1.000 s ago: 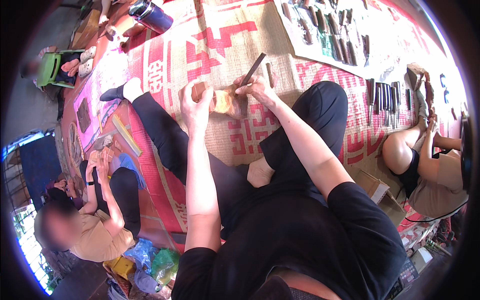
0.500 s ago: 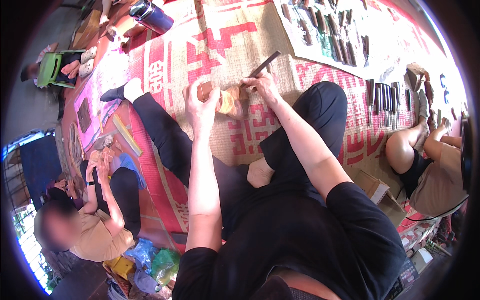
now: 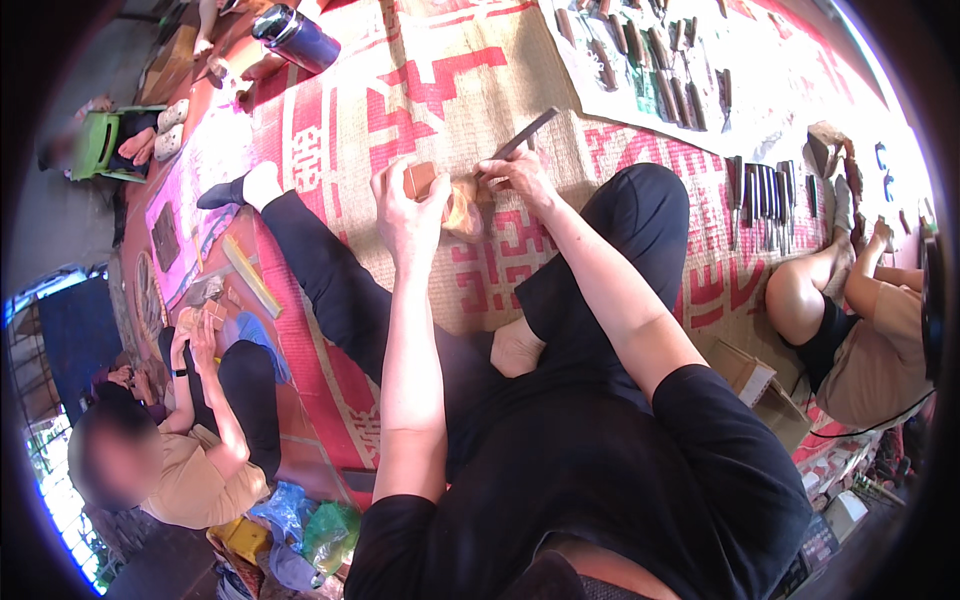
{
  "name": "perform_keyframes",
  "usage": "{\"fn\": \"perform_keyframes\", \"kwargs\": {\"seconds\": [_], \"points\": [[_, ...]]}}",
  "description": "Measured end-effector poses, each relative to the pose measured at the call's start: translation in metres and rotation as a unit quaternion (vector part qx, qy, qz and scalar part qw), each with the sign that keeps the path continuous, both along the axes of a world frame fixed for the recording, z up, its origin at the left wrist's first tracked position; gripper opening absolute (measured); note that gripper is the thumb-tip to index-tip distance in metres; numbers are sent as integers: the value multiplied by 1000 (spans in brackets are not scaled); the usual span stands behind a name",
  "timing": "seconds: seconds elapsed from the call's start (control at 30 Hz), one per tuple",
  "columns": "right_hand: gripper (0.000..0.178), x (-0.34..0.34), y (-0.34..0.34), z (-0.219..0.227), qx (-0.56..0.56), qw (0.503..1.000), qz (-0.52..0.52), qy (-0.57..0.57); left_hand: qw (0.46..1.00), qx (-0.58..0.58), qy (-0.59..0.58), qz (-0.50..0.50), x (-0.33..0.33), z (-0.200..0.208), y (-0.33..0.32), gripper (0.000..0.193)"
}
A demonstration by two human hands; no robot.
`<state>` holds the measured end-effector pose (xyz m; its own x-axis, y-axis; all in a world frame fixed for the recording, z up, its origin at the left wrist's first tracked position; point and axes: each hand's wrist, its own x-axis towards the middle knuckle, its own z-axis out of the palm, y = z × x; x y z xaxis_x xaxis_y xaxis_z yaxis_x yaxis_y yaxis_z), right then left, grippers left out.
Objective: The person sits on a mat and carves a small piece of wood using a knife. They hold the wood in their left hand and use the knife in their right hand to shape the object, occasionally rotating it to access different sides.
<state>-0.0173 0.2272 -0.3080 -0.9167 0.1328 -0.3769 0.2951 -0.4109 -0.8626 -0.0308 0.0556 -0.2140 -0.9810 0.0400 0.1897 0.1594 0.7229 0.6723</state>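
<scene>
A wide woven straw mat with red patterns (image 3: 440, 110) covers the floor, and the person in dark clothes sits on it with the left leg stretched out and the right knee drawn up, both forearms reaching forward over the lap. On the white cloth (image 3: 770, 100) further off lie rows of dark-handled carving tools (image 3: 650, 50), and a second row of tools (image 3: 765, 190) sits to the right near a seated person's bare knee (image 3: 800, 295); a dark metal flask (image 3: 295, 35) lies at the far left of the mat. Between the two hands is a small reddish-brown block of wood (image 3: 440, 195), held up off the mat in front of the raised knee. The left hand (image 3: 408, 205) wraps around the block's left side, fingers curled shut on it, thumb toward the top. The right hand (image 3: 520, 175) sits just to the block's right, closed around a slim dark chisel-like tool (image 3: 528, 132) whose long axis slants up and away to the right, its lower end pointing down-left into the block. So the wood lies leftward and slightly below the right hand, touching or nearly touching the tool's tip; I cannot tell which. The right wrist is bent inward, elbow wide over the knee.
</scene>
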Motion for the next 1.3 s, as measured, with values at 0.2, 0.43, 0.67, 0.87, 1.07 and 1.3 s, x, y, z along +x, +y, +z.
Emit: {"fn": "perform_keyframes", "kwargs": {"seconds": [0.2, 0.43, 0.67, 0.87, 1.07, 1.3], "points": [[13, -1, 0, -13, -1, 997, 6, -72, 1000, -29, 9, -2, 2, 6, 7, 47], [15, -2, -8, -30, -11, 999, -22, -21, 1000, 5, 14, -14, -1, 0, 2, 46], [14, 0, 5, -15, -6, 996, -35, -77, 1000, 9, 7, -11, 0, -2, -4, 46], [11, -4, -7, -16, 2, 999, -20, -46, 1000, 1, -2, -15, -1, 2, -2, 48], [13, -9, -2, -18, 16, 999, -12, -43, 1000, 11, 0, -27, -2, -1, -5, 48], [12, -7, 7, -11, 0, 996, -42, -74, 999, 6, 8, -41, 0, 4, -4, 47]]}}
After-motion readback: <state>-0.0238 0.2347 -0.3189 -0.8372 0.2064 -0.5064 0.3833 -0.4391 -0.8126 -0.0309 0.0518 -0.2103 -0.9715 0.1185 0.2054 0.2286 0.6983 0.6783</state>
